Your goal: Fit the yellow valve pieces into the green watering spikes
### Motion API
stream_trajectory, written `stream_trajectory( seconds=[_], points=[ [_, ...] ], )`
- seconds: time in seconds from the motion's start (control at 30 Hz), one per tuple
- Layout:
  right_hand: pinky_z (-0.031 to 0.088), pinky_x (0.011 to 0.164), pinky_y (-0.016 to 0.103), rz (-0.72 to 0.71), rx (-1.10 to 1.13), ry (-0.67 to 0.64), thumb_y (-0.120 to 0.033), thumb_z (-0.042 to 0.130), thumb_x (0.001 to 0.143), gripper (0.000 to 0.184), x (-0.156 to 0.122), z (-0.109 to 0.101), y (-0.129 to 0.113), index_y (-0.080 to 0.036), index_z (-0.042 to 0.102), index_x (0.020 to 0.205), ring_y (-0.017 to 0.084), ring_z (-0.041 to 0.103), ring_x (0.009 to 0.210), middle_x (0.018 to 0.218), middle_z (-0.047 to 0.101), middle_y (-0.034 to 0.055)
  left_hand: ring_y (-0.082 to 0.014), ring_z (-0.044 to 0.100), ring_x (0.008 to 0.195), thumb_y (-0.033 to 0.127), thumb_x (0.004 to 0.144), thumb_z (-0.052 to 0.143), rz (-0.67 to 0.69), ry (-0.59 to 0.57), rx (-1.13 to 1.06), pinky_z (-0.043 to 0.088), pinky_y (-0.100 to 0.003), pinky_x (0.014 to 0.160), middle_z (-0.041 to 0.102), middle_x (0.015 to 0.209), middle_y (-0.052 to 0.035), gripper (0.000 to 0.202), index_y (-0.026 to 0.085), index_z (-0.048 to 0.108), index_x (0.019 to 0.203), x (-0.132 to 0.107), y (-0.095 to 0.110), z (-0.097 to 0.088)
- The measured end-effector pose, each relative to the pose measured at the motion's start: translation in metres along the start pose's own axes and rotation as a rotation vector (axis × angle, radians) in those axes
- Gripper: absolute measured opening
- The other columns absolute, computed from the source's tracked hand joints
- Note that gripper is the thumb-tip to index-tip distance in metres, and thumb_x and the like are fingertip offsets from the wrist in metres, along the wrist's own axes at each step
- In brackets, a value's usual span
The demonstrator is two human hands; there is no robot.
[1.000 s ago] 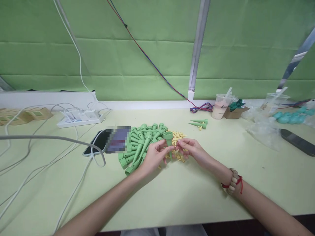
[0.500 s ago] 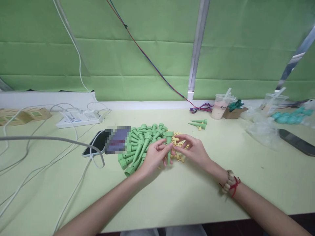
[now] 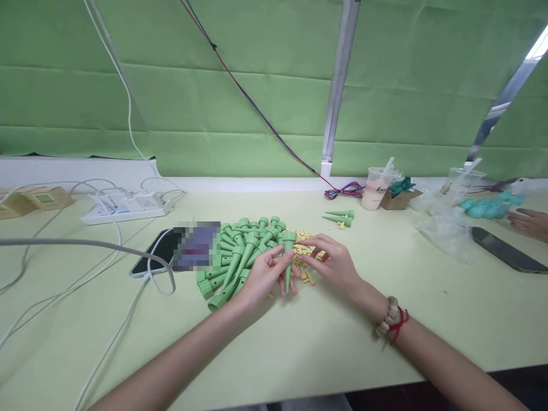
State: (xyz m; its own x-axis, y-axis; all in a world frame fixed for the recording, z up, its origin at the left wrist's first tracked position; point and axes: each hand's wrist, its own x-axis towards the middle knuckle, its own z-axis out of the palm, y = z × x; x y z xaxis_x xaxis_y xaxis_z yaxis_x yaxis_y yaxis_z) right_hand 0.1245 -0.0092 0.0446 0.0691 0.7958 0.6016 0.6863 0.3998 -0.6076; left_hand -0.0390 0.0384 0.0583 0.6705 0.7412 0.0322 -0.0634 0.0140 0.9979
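My left hand (image 3: 268,274) is closed around a green plastic watering spike (image 3: 288,251), held upright with its wide cap on top and its tip down. At the spike's right side is my right hand (image 3: 331,264), its thumb and forefinger curved close together in a pinch. Whatever sits between those fingertips is too small to make out against the yellow pieces behind. A heap of green spikes (image 3: 233,265) lies left of my hands. Small yellow plastic valves (image 3: 306,276) are scattered behind and beneath my fingers.
Two green spikes with yellow pieces (image 3: 340,219) lie farther back. A phone (image 3: 148,257), white cables and a power strip (image 3: 126,211) are at left. On the right are a drink cup (image 3: 374,191), plastic bags (image 3: 445,231), another phone (image 3: 505,250) and another person's hand (image 3: 531,222).
The view has shifted slightly. My right fingertips have drawn a little away from the spike, which stays in my left hand. Another person's hand has appeared at the right edge.
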Motion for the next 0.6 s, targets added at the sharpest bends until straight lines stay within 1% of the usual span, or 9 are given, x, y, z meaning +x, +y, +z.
stream_trajectory(
  seconds=[0.1, 0.23, 0.3, 0.37, 0.43, 0.47, 0.53, 0.6],
  points=[
    [0.047, 0.056, 0.024, -0.082, -0.138, -0.007, -0.041, 0.056, 0.082, 0.024, -0.001, -0.003, 0.003, -0.023, 0.068, 0.093, 0.014, 0.062, 0.068, 0.093, 0.066, 0.0056, -0.0105, 0.057, 0.040, 0.047, 0.079, 0.054, -0.022, -0.063, -0.030, 0.037, -0.017, 0.032, 0.061, 0.062, -0.0012, 0.033, 0.014, 0.052, 0.080, -0.002, 0.002, 0.002],
    [0.042, 0.059, 0.025, -0.185, -0.327, -0.032, -0.042, 0.055, 0.083, 0.026, 0.000, -0.006, 0.007, -0.023, 0.068, 0.093, 0.016, 0.062, 0.072, 0.089, 0.068, 0.0061, -0.0102, 0.056, 0.038, 0.048, 0.078, 0.055, -0.034, -0.048, -0.038, 0.038, -0.017, 0.032, 0.061, 0.060, -0.0014, 0.035, 0.013, 0.054, 0.077, -0.003, 0.004, 0.001],
    [0.039, 0.058, 0.025, -0.208, -0.358, -0.046, -0.040, 0.051, 0.086, 0.025, 0.000, -0.006, 0.006, -0.022, 0.067, 0.093, 0.015, 0.061, 0.070, 0.086, 0.068, 0.0064, -0.0100, 0.056, 0.038, 0.048, 0.077, 0.055, -0.022, -0.048, -0.010, 0.038, -0.018, 0.032, 0.062, 0.061, -0.0022, 0.035, 0.013, 0.055, 0.077, -0.002, 0.004, 0.000],
    [0.037, 0.055, 0.025, -0.201, -0.345, -0.054, -0.037, 0.046, 0.088, 0.026, -0.001, -0.005, 0.003, -0.020, 0.065, 0.087, 0.015, 0.058, 0.065, 0.080, 0.066, 0.0067, -0.0099, 0.055, 0.036, 0.047, 0.077, 0.055, -0.016, -0.053, 0.033, 0.037, -0.018, 0.033, 0.062, 0.059, -0.0025, 0.035, 0.013, 0.055, 0.074, -0.002, 0.003, -0.001],
    [0.035, 0.054, 0.025, -0.154, -0.279, -0.070, -0.036, 0.040, 0.090, 0.031, -0.001, -0.003, -0.001, -0.019, 0.062, 0.075, 0.015, 0.055, 0.062, 0.072, 0.061, 0.0060, -0.0099, 0.054, 0.036, 0.047, 0.078, 0.055, -0.017, -0.059, 0.071, 0.037, -0.018, 0.033, 0.062, 0.056, -0.0021, 0.034, 0.013, 0.055, 0.072, -0.003, 0.003, 0.000],
    [0.035, 0.054, 0.025, -0.106, -0.216, -0.079, -0.037, 0.037, 0.090, 0.035, -0.001, -0.002, -0.003, -0.019, 0.058, 0.069, 0.015, 0.053, 0.060, 0.068, 0.058, 0.0050, -0.0098, 0.053, 0.036, 0.046, 0.078, 0.055, -0.015, -0.059, 0.090, 0.037, -0.019, 0.034, 0.062, 0.055, -0.0018, 0.033, 0.013, 0.055, 0.072, -0.003, 0.003, 0.000],
    [0.035, 0.054, 0.025, 0.058, 0.008, -0.121, -0.042, 0.032, 0.091, 0.042, 0.000, 0.000, -0.008, -0.019, 0.049, 0.060, 0.014, 0.050, 0.056, 0.059, 0.051, 0.0020, -0.0088, 0.051, 0.035, 0.045, 0.078, 0.055, 0.006, -0.052, 0.132, 0.037, -0.019, 0.035, 0.062, 0.055, -0.0011, 0.032, 0.014, 0.055, 0.072, -0.005, 0.004, 0.001],
    [0.036, 0.050, 0.025, 0.278, 0.325, -0.225, -0.054, 0.032, 0.088, 0.047, 0.002, 0.001, -0.012, -0.020, 0.042, 0.057, 0.012, 0.047, 0.049, 0.052, 0.041, -0.0021, -0.0079, 0.049, 0.036, 0.043, 0.077, 0.056, 0.043, -0.037, 0.184, 0.037, -0.018, 0.036, 0.062, 0.056, -0.0002, 0.030, 0.014, 0.055, 0.071, -0.006, 0.004, 0.002]
  ],
)
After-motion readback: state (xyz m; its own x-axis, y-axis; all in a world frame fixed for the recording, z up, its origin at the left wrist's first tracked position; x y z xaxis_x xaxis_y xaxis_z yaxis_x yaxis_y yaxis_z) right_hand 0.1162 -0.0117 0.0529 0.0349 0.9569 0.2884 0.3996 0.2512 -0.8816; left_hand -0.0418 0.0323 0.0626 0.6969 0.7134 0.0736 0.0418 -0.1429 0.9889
